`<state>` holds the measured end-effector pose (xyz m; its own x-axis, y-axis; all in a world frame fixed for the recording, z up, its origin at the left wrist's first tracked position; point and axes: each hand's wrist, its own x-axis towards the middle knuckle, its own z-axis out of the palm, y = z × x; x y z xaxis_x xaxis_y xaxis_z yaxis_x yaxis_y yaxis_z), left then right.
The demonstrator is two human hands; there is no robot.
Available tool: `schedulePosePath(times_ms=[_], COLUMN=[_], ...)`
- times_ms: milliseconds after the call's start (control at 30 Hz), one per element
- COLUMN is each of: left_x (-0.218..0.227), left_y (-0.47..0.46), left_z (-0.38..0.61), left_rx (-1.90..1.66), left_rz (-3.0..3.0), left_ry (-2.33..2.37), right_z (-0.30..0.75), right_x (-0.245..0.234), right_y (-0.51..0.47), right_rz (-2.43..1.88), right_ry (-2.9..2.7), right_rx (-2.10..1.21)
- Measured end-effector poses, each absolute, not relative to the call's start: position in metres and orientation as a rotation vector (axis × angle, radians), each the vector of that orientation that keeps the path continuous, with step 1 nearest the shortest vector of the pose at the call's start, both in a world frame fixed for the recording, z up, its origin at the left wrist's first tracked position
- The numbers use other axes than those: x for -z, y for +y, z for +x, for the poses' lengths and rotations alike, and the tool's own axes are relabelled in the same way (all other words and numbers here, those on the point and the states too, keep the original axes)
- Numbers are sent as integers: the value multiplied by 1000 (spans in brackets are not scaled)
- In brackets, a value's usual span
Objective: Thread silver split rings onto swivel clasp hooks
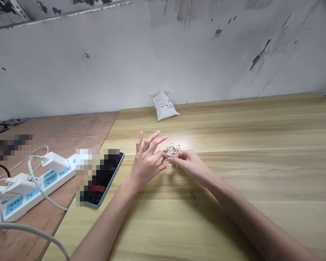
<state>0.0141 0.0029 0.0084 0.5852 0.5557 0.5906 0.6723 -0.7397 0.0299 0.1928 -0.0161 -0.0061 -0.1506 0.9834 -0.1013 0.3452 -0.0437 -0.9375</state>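
Observation:
A small heap of shiny metal clasps [172, 149] lies on the light wooden table [233, 174]. My left hand [148, 159] pinches one small metal piece between thumb and forefinger, its other fingers spread upward. My right hand [188, 163] has its fingers curled, pinching at the same piece beside the heap. The two hands meet fingertip to fingertip. One separate metal clasp [193, 198] lies on the table nearer to me, under my right forearm.
A white sealed pouch [164, 105] leans by the grey wall at the back. A phone [104, 179] lies at the table's left edge. On the adjoining reddish board [70, 130] sits a white power strip [29, 188] with chargers and cables.

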Motion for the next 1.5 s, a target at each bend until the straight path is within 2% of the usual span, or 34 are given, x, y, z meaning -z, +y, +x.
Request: schedulePosePath(times_ms=[133,233,500,867,1500], left_x=[-8,-8,-8,-9,-4], left_y=[3,5,2,0,7], left_z=[12,10,13,16,8], left_rx=[894,954,1092,1205,1056], left_rz=[-2653,-2675,-2770,-2919,-2870], left_ry=[-1104,-1265,-1487,-1523,-1291], right_z=[195,194,183,181,184], right_x=[11,15,24,24,26], right_y=[-19,-22,-20,-21,-20], right_rz=[-1567,-1485,-1290,-1239,-1383], right_ry=[-1745,-1898,-1964,-1972,-2046], right_rx=[-658,-269,292,265,66])
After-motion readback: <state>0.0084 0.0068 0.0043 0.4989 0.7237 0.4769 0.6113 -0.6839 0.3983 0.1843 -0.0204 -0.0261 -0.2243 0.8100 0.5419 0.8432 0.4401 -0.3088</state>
